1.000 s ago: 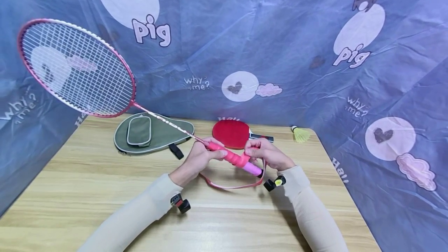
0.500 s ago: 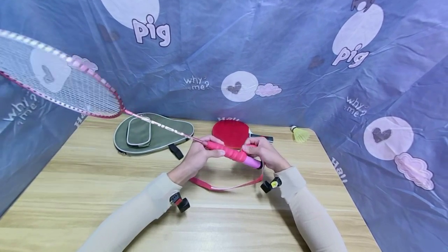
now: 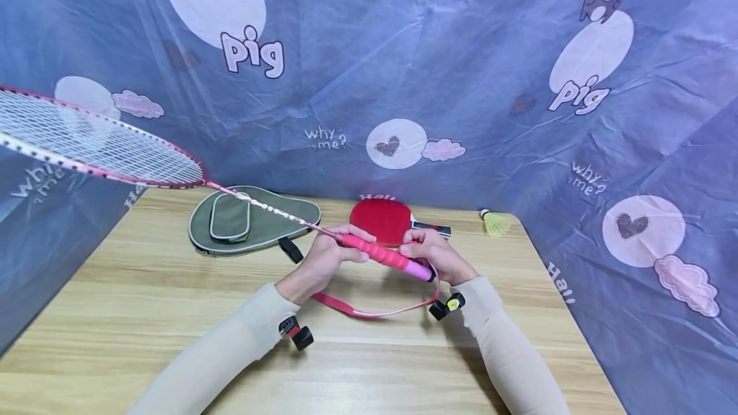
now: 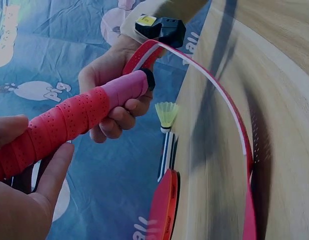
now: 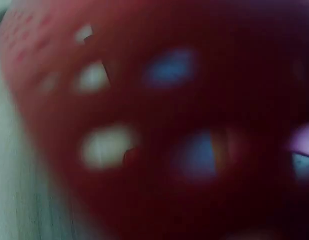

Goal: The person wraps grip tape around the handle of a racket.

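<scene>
The hands are at a partly red-wrapped handle, a red strip arcing down from the right one.

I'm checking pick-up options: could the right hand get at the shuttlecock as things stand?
Probably not right away: the right hand seems to hold the red tape. If freed, likely: only table shows between it and the shuttlecock.

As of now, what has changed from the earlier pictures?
The badminton racket has turned: its head swung left, partly out of frame, and looks flatter. The loose pink strip hangs slightly lower. Nothing was let go: the left hand still grips the handle, the right hand the strip. The green case, red paddle and shuttlecock stayed put.
</scene>
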Action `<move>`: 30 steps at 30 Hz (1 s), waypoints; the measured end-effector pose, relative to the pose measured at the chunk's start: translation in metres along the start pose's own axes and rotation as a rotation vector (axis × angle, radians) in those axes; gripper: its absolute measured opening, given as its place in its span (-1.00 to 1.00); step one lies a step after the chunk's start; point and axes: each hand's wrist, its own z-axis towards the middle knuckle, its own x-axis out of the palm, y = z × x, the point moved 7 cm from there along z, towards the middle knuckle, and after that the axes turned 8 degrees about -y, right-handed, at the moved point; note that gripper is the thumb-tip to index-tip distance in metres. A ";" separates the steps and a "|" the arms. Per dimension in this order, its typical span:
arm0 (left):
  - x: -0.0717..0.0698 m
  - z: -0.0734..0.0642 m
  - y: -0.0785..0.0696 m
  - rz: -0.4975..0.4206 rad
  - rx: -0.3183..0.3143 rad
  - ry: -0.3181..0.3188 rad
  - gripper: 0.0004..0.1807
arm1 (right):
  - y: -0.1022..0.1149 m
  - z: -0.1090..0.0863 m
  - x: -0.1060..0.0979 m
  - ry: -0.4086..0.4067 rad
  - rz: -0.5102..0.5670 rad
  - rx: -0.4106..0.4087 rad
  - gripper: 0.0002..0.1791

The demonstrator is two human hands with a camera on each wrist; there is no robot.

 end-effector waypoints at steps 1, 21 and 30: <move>0.001 0.000 0.000 0.002 0.005 0.004 -0.66 | 0.000 0.000 0.000 0.012 0.006 -0.002 -0.84; 0.005 -0.002 0.000 0.002 0.016 0.034 -0.74 | 0.001 0.002 -0.001 0.036 -0.033 -0.034 -0.88; 0.005 -0.002 -0.001 0.017 0.037 0.061 -0.65 | -0.008 0.003 0.002 -0.031 0.045 0.024 -0.75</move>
